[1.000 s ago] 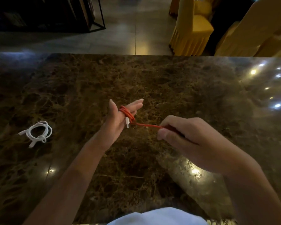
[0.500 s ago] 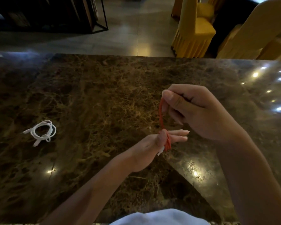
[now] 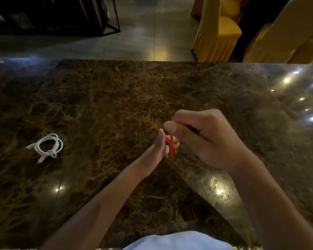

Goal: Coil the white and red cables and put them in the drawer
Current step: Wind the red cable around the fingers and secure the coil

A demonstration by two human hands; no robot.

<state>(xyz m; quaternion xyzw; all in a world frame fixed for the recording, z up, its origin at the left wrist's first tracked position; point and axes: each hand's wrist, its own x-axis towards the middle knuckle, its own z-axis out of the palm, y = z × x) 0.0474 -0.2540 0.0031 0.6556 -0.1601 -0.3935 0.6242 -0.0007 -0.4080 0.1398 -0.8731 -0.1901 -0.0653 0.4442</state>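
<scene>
The left hand (image 3: 156, 150), fingers straight and pointing away, carries the red cable (image 3: 170, 146) looped upright around them; the right hand (image 3: 202, 138), just right and above, pinches its free end.

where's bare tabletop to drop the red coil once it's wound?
Bare marble table between the coiled white cable and the left hand, and beyond both hands. Crowded only where the right hand winds the red cable.

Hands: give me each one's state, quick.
Left hand: fingers straight, red cable coiled round them.
Right hand: pinching the red cable.
</scene>
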